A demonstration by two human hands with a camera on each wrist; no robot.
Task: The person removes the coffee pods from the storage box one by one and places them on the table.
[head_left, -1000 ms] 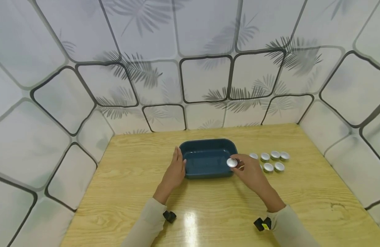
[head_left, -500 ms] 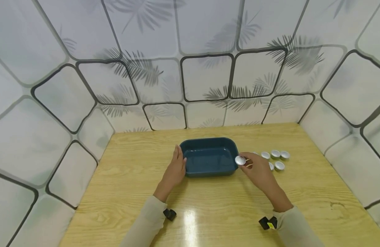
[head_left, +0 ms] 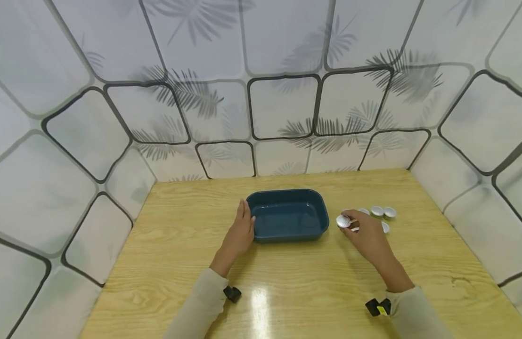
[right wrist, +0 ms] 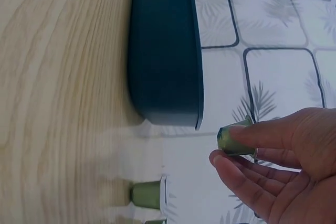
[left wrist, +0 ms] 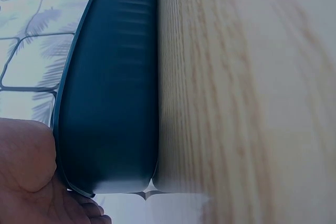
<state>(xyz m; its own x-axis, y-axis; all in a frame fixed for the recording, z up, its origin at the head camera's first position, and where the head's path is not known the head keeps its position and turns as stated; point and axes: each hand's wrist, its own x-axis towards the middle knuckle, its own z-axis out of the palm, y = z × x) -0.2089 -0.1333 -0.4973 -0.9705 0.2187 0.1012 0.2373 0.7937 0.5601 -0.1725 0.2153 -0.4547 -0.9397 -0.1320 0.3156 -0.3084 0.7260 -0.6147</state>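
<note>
A dark blue rectangular dish [head_left: 288,216] stands on the wooden table. My left hand [head_left: 237,231] lies along its left side, fingers straight, thumb near the rim. In the left wrist view the palm and fingertips [left wrist: 92,211] show beside the end of the dish [left wrist: 110,87]. My right hand [head_left: 369,238] pinches a coffee capsule [head_left: 343,221] between thumb and fingers, just right of the dish and apart from it. The right wrist view shows this capsule [right wrist: 234,141] to be green, held above the table.
Several more capsules [head_left: 377,211] stand lid-up behind and right of my right hand, which partly hides them. One green capsule [right wrist: 147,195] stands near the dish in the right wrist view. Patterned fabric walls [head_left: 282,108] enclose the table [head_left: 189,221] at back and sides.
My right hand has moved right with the capsule, from over the dish's right edge to beside it, now covering more of the standing capsules. The left hand and dish have stayed put.
</note>
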